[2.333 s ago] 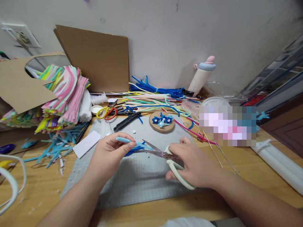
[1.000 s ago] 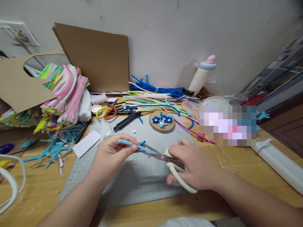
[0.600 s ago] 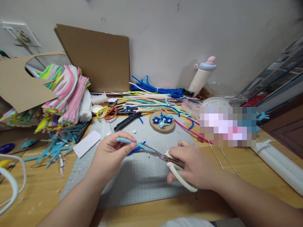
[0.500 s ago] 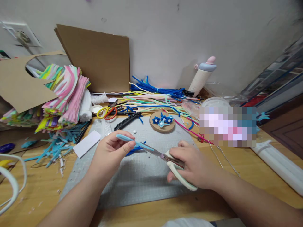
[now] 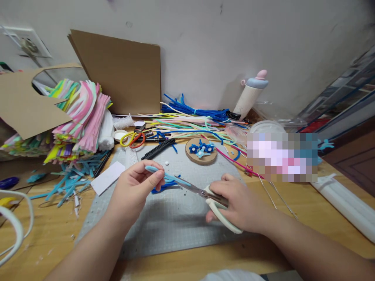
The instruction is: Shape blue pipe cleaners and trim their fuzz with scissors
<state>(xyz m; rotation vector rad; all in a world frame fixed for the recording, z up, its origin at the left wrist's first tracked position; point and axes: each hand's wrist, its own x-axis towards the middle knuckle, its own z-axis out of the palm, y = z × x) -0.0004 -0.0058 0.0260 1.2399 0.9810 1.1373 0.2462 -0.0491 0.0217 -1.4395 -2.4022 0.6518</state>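
Observation:
My left hand (image 5: 140,185) pinches a light blue pipe cleaner (image 5: 151,169) that is folded or doubled, its far end pointing right. In my right hand (image 5: 234,199) is a pair of scissors (image 5: 202,192) with pale handles, fingers through the loops. The scissor blades lie along the free end of the pipe cleaner; whether they cut into it I cannot tell. Beneath them, dark blue pipe cleaner pieces (image 5: 166,186) rest on the grey cutting mat (image 5: 158,230). Beyond, a round cardboard disc (image 5: 202,159) carries small blue flowers with white centres.
Red-and-yellow-handled scissors (image 5: 131,139) and a black tool (image 5: 158,149) lie behind my left hand. Loose coloured pipe cleaners (image 5: 187,127) spread along the wall. Bundled pipe cleaners (image 5: 90,117) stand at left, a white bottle (image 5: 249,97) at back right. A white roll (image 5: 345,207) lies at right.
My left hand has shifted slightly, with its fingers a little left along the light blue pipe cleaner. The scissors stay almost in the same place.

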